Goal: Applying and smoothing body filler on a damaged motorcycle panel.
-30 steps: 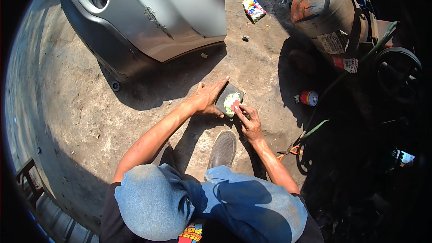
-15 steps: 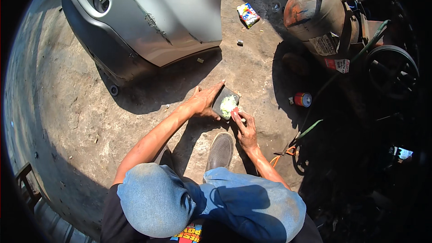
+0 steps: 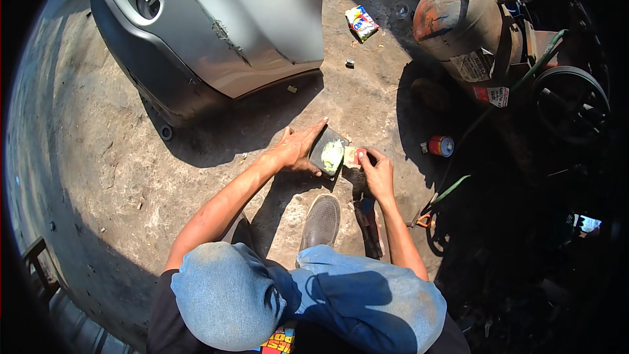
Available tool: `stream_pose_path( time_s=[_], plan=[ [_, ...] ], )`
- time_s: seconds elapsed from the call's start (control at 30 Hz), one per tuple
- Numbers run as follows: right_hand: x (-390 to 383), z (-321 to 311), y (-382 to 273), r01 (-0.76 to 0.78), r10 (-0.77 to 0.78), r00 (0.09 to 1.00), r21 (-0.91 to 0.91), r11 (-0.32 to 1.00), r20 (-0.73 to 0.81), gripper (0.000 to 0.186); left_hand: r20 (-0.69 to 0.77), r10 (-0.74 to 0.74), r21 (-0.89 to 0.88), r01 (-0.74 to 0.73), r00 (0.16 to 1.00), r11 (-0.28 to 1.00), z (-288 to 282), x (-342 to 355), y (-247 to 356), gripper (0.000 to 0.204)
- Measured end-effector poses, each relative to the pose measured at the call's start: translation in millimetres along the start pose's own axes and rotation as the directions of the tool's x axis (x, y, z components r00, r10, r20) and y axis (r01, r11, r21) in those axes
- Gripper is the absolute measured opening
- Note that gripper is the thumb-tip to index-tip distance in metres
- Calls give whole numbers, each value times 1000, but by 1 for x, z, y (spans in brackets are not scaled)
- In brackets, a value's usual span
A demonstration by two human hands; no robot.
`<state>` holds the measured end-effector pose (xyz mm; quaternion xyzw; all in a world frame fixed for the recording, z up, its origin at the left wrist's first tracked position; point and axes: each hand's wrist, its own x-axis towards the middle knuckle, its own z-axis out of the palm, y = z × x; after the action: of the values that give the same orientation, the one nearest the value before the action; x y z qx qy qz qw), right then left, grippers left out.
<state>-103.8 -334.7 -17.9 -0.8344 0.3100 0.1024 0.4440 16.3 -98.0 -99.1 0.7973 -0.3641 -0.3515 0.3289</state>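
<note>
My left hand [image 3: 295, 149] is closed on the left edge of a small dark plate [image 3: 333, 134], fingers along its far side and thumb at its near side. A lump of pale green paste [image 3: 332, 156] lies smeared on the plate. Just right of the plate, my right hand [image 3: 379, 176] pinches a small flat spreader [image 3: 352, 157], red near the fingers and pale toward the plate. I cannot tell whether the spreader touches the plate's edge.
A silver car bumper [image 3: 262, 19] with scraped paint and dark lower trim stands ahead on the left. A rusty compressor tank [image 3: 452, 13] with a wheel and hose is at the right. Nearby are an orange-red can [image 3: 441, 146], a colourful packet [image 3: 361, 24] and my shoe [image 3: 320, 223].
My right hand has moved right, off the paste, and the spreader now shows flat beside the plate. My left hand and the plate stay where they were.
</note>
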Motion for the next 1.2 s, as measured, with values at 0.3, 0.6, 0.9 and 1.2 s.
stream_pose_path(
  time_s=[0.3,0.6,0.9,1.2],
  plan=[
    [30,-2,-20,218,-158,960,-265,939,229,39,4,-12,12,12,1000,1000,1,2,-3,152],
    [0,10,-25,140,-102,979,-219,965,178,36,-1,-12,19,12,1000,1000,0,2,-1,151],
    [17,20,-23,243,-256,966,-243,939,-22,34,-22,1,12,-1,1000,1000,0,-1,0,151],
    [25,25,-31,392,-378,919,-177,903,109,32,-10,9,57,-9,1000,998,0,3,-6,149]
  ],
)
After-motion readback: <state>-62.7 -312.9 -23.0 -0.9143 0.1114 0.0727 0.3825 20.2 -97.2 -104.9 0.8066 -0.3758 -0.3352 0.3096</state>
